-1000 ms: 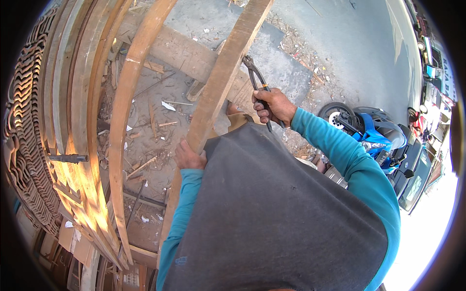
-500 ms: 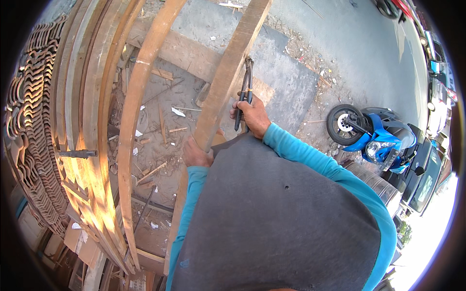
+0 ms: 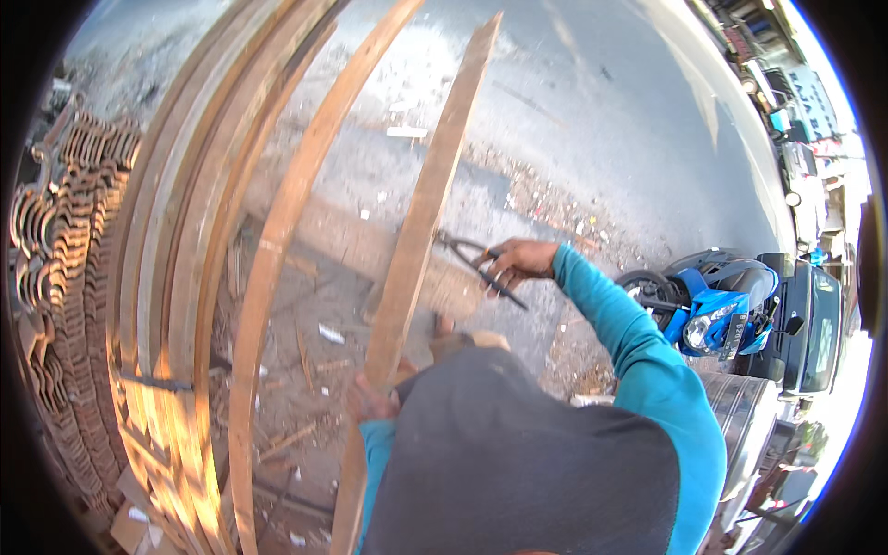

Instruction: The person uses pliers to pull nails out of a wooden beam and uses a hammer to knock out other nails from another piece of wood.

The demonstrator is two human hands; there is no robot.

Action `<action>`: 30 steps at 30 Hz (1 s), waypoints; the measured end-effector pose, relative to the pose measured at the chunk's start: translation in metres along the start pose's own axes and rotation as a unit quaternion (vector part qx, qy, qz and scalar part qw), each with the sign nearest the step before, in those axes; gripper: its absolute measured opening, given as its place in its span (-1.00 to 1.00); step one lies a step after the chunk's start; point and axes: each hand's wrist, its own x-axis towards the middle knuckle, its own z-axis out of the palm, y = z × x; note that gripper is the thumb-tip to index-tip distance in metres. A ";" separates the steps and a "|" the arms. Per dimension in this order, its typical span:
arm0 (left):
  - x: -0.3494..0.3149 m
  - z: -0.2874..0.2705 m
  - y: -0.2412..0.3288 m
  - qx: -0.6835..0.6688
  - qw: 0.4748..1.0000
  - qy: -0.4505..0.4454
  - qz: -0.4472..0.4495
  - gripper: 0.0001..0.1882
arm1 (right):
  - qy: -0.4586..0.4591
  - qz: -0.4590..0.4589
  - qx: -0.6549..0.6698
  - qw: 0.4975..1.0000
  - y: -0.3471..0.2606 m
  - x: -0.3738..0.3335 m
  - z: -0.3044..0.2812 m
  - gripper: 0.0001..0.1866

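A long wooden beam (image 3: 427, 208) runs lengthwise in front of me, up to the far end of the view. My left hand (image 3: 372, 403), somewhat blurred, grips its near part by the edge. In my right hand (image 3: 524, 260) is a pair of pincers (image 3: 470, 246) with dark handles. The handles are spread apart, and the pincers' head is at the beam's right side. Whether the jaws hold a nail there is too small to tell.
Another wooden beam (image 3: 277, 222) lies parallel on the left, beside a stack of beams (image 3: 190, 231). Piled roof tiles (image 3: 79, 203) stand farther left. Wood scraps litter the ground (image 3: 305, 347). A blue motorcycle (image 3: 708, 310) is parked at the right, near a dark car (image 3: 819, 333).
My right hand has moved right and outward from the beam, and the pincers now lie more sideways with their handles wider apart. My view has shifted. The left hand stays on the beam.
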 end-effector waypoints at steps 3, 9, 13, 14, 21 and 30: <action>-0.004 0.001 0.012 0.033 0.997 0.072 0.014 -0.02 | -0.045 0.037 0.000 0.998 -0.007 0.002 -0.026 -0.39; 0.014 0.035 -0.031 0.051 0.990 0.114 0.065 -0.01 | -0.060 0.012 0.152 0.987 0.057 0.040 0.016 -0.67; 0.010 -0.005 -0.005 -0.009 0.992 0.068 0.103 -0.01 | 0.064 -0.072 0.220 0.971 0.075 0.051 0.069 -0.71; 0.010 -0.006 -0.010 -0.002 0.992 0.069 0.104 -0.01 | 0.102 -0.067 0.242 0.963 0.066 0.052 0.095 -0.70; 0.040 0.018 -0.056 -0.058 0.997 -0.006 0.054 0.07 | 0.260 -0.146 0.397 0.868 0.060 0.118 0.187 -0.70; 0.092 0.032 -0.090 -0.113 0.979 -0.038 0.164 0.08 | 0.368 -0.203 -0.017 0.907 0.102 0.061 0.170 -0.72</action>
